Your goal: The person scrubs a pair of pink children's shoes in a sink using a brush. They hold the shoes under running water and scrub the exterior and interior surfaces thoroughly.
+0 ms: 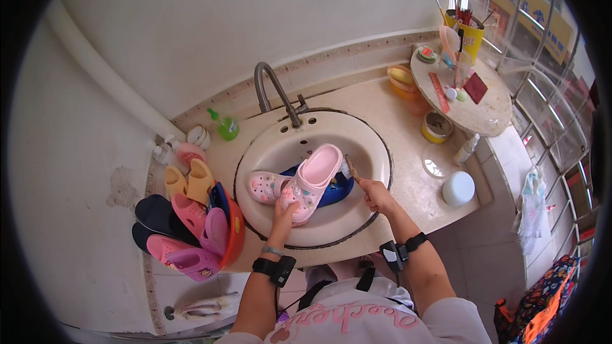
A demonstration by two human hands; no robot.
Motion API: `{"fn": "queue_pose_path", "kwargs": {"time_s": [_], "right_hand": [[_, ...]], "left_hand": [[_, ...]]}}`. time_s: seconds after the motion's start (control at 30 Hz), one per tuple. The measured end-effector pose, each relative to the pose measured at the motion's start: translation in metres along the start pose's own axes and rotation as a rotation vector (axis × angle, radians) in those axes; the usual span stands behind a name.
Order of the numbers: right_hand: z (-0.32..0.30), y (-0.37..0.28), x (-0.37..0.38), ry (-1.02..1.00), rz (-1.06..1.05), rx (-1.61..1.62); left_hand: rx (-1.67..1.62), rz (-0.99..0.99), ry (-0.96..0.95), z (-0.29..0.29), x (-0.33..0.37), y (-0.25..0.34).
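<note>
My left hand (286, 214) grips a pink clog (319, 167) by its toe end and holds it tilted above the sink (255, 181), its heel pointing away from me. In my right hand (378, 197) is a scrub brush (348, 169) with a wooden handle and pale bristles, close to the right side of that clog. Another pink clog (262, 186), with small coloured charms, rests in the basin to the left. Partly hidden behind the held clog, a blue item (338, 190) lies in the basin; it looks like a blue shoe or tub.
A curved faucet (261, 83) rises behind the basin. Left of it stand a green pump bottle (225, 127) and a red tub (236, 232) heaped with clogs and slippers. To the right are a white round jar (458, 188), a yellow-rimmed bowl (437, 127) and a round board (491, 111) bearing small items.
</note>
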State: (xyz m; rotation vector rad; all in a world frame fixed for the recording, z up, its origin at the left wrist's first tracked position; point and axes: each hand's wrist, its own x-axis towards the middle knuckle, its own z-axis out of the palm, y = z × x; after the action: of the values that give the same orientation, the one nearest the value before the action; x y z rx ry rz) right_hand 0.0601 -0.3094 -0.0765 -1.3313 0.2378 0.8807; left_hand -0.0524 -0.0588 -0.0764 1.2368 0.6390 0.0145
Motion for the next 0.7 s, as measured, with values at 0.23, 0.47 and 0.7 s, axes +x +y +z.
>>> {"fn": "queue_pose_path", "kwargs": {"time_s": [0.23,0.47,0.7], "right_hand": [[0.030,0.000,-0.038,-0.053,-0.083,0.045],[-0.002,0.024,-0.013,0.214,-0.662,-0.458],[0.023,0.011,-0.042,-0.196,-0.557,-0.777]], "left_hand": [[0.008,0.053,0.030,0.009,0.003,0.029],[0.369,0.532,0.116,-0.014,0.031,0.040],[0.692,0.488,0.154,-0.023,0.063,0.061]]}}
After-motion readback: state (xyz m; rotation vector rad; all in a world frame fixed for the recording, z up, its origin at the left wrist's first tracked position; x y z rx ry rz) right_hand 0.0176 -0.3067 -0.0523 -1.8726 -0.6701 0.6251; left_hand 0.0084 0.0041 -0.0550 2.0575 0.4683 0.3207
